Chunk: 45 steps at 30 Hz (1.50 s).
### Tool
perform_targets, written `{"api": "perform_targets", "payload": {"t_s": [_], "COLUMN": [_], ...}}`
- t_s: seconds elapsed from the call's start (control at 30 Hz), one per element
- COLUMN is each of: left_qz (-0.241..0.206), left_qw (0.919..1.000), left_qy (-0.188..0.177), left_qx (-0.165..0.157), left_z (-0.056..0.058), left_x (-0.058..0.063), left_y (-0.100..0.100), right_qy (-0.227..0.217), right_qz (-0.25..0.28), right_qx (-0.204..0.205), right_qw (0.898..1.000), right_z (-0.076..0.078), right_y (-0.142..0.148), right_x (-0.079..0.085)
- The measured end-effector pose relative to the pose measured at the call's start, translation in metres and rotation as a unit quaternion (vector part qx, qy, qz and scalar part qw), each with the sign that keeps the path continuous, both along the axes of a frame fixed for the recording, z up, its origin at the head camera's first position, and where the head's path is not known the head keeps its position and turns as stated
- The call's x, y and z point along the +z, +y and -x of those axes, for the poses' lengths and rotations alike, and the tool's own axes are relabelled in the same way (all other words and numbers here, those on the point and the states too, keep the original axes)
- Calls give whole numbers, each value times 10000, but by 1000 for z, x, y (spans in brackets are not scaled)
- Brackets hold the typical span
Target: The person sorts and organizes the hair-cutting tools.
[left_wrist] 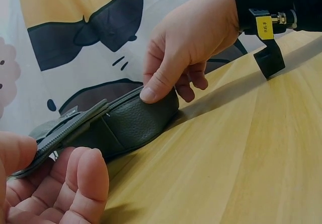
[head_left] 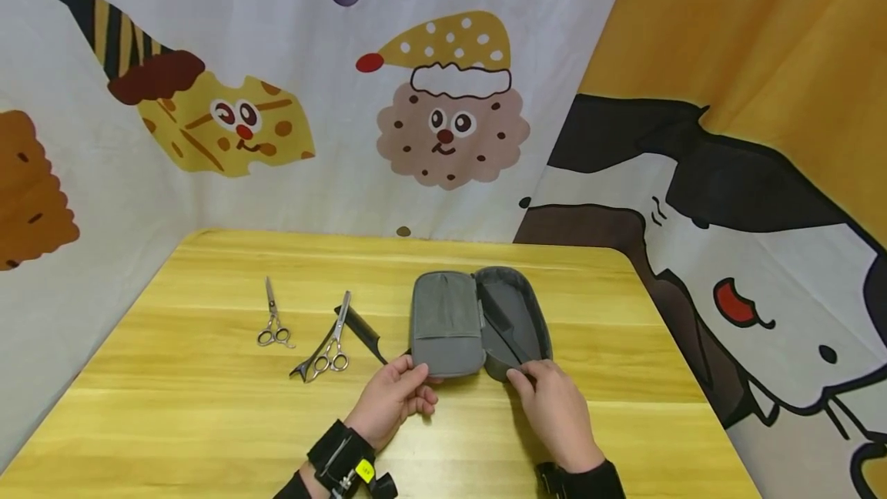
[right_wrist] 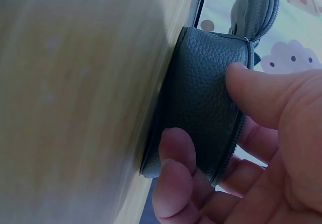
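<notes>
A grey zip case [head_left: 449,356] lies opened out on the table, its flap to the left and its deeper half to the right. My left hand [head_left: 393,400] pinches the lower left corner of the flap between thumb and fingers; in the left wrist view the flap is tilted up. At the near end of the deeper half, my right hand [head_left: 560,410] pinches the wall, with the thumb on the outside [right_wrist: 254,90]. Inside that half lies a dark comb-like tool [head_left: 495,310], its thin end running down towards the right fingers.
Left of the case, a pair of scissors [head_left: 272,314] lies apart. Nearer are a second pair of scissors [head_left: 340,329], a black comb [head_left: 362,331] and a slim black forked piece [head_left: 305,368] partly under those scissors. A printed curtain [head_left: 277,206] hangs behind the wooden table [head_left: 208,422].
</notes>
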State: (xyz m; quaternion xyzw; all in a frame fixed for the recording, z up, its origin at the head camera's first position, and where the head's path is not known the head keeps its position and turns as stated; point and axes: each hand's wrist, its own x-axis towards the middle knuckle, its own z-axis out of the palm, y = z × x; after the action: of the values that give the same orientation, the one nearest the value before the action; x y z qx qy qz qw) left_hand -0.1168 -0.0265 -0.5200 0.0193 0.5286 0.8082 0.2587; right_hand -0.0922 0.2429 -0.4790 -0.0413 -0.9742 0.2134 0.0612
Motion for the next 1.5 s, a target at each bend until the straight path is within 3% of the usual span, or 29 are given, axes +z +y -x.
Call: {"api": "perform_targets", "payload": {"t_s": [0.53,0.7,0.8,0.87,0.9,1.07,1.1,1.17,1.3,1.5], "left_qz": [-23,443,940,1485,1823,3347,3521,3742,4037,4263], "left_qw": [10000,9987,9936,9835,9748,9090,8981,8839,8702,8589], "left_qy": [17,266,610,982,1222,2290,2423,2581,2651,2735], "left_qx": [0,40,148,306,405,967,1034,1102,976,763], "left_z": [0,-4,-5,-5,-5,-5,-4,-4,-2,-2], "left_x": [0,5,8,10,11,11,11,11,12,11], "left_y": [2,4,5,3,3,-2,-3,-4,-6,-6], "right_qy": [21,-89,-94,-68,-52,-67,-71,-65,11,453], "right_qz": [-108,-101,-88,-84,-78,10,39,116,266,502], "right_qx": [53,106,139,154,157,169,176,210,294,277], "right_qw": [9999,9999,9998,9998,9998,9998,9998,9997,9992,9973], "right_z": [-1,-1,0,0,0,1,1,1,2,2], "right_y": [-1,0,0,0,0,-1,-1,-1,-2,-4], "right_x": [2,1,1,2,2,1,0,0,0,-1]}}
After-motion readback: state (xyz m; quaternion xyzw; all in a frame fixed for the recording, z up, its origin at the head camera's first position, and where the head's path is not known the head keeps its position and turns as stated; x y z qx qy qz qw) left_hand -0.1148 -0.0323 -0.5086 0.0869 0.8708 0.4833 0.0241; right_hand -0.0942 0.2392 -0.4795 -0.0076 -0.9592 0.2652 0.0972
